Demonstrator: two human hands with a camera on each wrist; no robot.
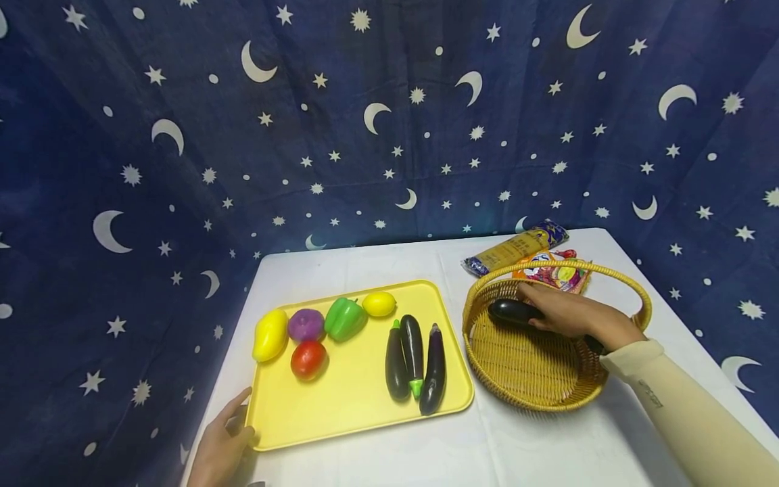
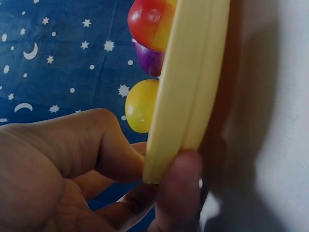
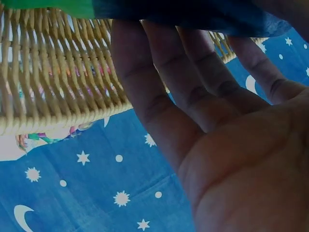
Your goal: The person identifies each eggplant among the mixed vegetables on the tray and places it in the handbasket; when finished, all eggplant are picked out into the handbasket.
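The left hand (image 1: 220,439) pinches the near-left corner of a yellow tray (image 1: 341,414). Farther off, the right hand's (image 1: 569,312) fingers grip a dark eggplant (image 1: 510,310) inside a wicker basket (image 1: 517,368), its middle hidden, so whether it touches the base is unclear. Behind, a long packet (image 1: 511,251) lies on the worktop (image 1: 322,270).

Eggplant (image 1: 511,311) perhaps half behind right grip (image 1: 567,313)
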